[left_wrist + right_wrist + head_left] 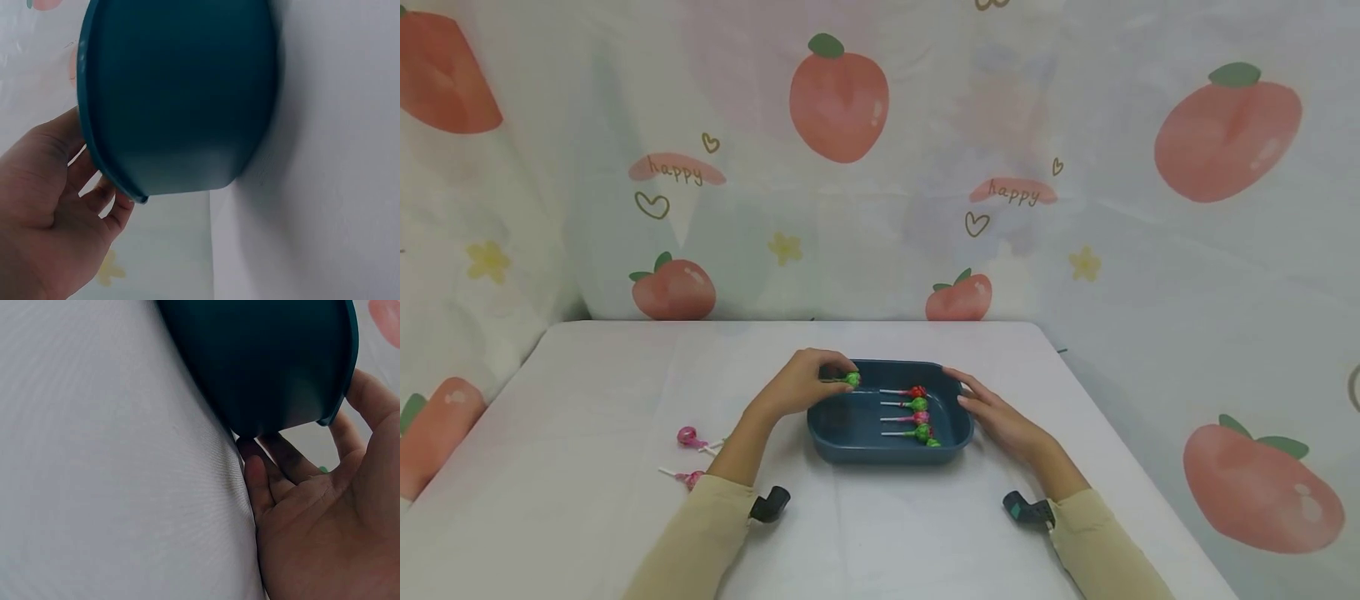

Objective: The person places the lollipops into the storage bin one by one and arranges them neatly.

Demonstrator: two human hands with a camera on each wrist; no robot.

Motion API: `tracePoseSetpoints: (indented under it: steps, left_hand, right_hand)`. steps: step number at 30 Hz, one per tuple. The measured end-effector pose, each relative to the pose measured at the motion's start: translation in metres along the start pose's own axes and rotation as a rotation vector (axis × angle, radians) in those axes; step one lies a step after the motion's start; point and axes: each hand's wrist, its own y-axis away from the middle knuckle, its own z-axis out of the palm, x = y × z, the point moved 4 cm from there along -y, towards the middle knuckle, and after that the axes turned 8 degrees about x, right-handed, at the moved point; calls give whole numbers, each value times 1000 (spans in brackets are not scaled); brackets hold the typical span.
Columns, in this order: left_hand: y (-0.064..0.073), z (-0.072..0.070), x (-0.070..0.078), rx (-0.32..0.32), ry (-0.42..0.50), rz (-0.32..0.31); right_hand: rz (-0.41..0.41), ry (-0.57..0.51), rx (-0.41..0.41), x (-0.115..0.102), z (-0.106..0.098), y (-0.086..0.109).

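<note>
A dark blue-green oval basin (887, 455) stands on the white table. My left hand (801, 385) is over its left end and pinches a green lollipop (853, 379) between thumb and fingers. On the basin's right side lie several lollipops in a column, sticks to the left, among them a red one (917, 391) at the top and a pink one (921, 417). My right hand (1003, 421) rests its extended fingers on the right rim and outer wall; in the right wrist view the fingers (290, 459) show against the basin. The left wrist view hides the lollipop behind the basin wall.
Left of the basin, on the tablecloth, lie several loose lollipops, including a pink one (687, 437) and another (691, 479) partly behind my left forearm. A fruit-print curtain (865, 233) hangs behind the table. Each wrist wears a black camera mount (771, 505).
</note>
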Motion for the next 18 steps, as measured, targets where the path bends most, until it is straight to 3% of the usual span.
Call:
tracePoseSetpoints:
  steps: [18]
  left_hand:
    - [-12,28,5,-26,-5,-33]
  right_hand:
    - [-15,-9,-7,0,0,-1]
